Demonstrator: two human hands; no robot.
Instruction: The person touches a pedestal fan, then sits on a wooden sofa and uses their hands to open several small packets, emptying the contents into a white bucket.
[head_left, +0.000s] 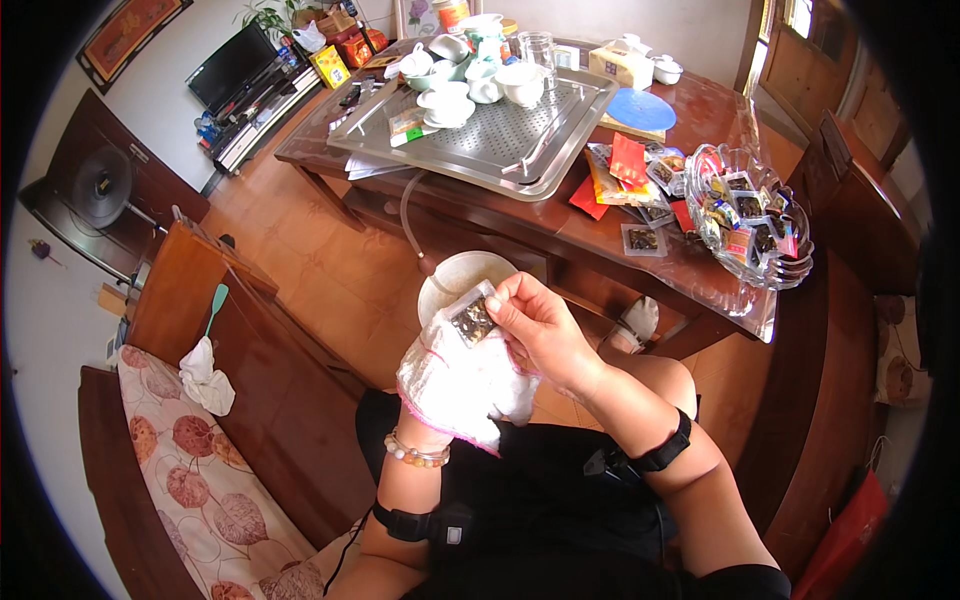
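Note:
My right hand (536, 322) pinches a small clear sachet (472, 319) of dark dried leaves between thumb and fingers. Its lower end lies against a white cloth (457, 382) with a pink edge. That cloth is held up on my left hand (421, 429), covering the fingers; only the wrist area, with a beaded bracelet (418, 454), shows. Just beyond the sachet, a pale round bucket (480, 264) stands on the floor, with a hose (407, 217) running into it from the tea tray (480, 165).
Ahead is a dark wooden table (720, 285). Its tray carries white cups (519, 84) and a glass jug (536, 49). Loose packets (626, 176) lie beside a glass bowl (806, 255) of sachets at the right. A cushioned bench (202, 480) is on my left.

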